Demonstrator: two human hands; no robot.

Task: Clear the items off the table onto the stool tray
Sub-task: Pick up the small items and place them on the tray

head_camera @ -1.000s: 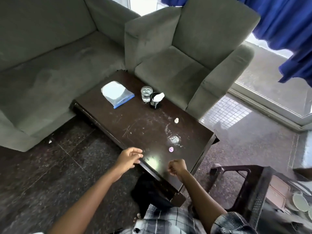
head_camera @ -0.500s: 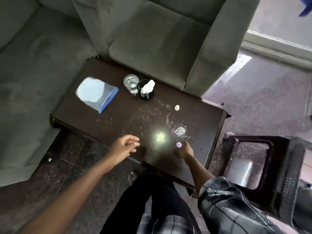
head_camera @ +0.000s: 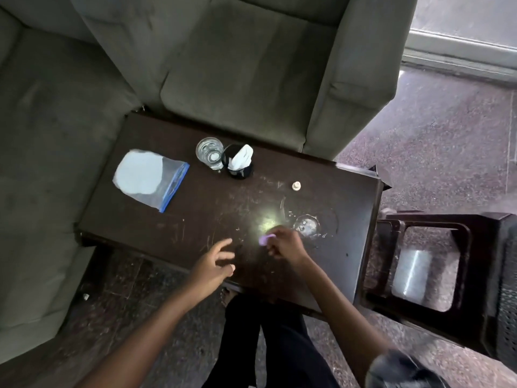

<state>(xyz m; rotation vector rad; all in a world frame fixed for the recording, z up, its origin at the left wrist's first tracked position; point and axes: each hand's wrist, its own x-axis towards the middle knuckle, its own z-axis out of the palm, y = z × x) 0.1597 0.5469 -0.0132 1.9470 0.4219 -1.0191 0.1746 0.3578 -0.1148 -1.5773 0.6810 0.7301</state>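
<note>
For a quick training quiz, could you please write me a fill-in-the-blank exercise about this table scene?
1. The right hand pinches a small piece whose colour is ____.
2. The plastic bag has a seal strip coloured ____.
3. The water glass stands beside a cup coloured ____.
4. The left hand holds ____.
Missing words: purple; blue; black; nothing.

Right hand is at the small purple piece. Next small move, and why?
Probably lift the purple piece off the table and swing it right toward the stool: the right hand appears to pinch it, and the stool stands just past the table's right end.
</note>
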